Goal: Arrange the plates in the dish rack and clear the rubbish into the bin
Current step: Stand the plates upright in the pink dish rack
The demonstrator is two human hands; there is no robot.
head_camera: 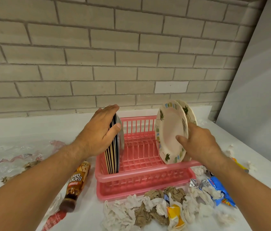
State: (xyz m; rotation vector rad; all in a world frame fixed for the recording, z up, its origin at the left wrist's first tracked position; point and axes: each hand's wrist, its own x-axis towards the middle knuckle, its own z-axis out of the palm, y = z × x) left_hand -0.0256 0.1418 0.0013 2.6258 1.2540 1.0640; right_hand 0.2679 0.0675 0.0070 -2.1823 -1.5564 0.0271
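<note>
A pink plastic dish rack (141,175) stands on the white counter in front of me. At its left end several dark striped plates (114,157) stand on edge, and my left hand (101,130) grips their top rims, thumb on the near side. At the right end two cream plates with leaf prints (171,130) stand upright. My right hand (196,144) holds the front one, thumb on its face and fingers behind it. The rack's middle slots hold nothing.
Crumpled tissues and brown paper (156,207) lie before the rack. A brown drink bottle (77,182) lies on its side at the left. Blue and yellow wrappers (221,190) sit at the right, clear plastic film (23,154) at the left. A brick wall backs the counter.
</note>
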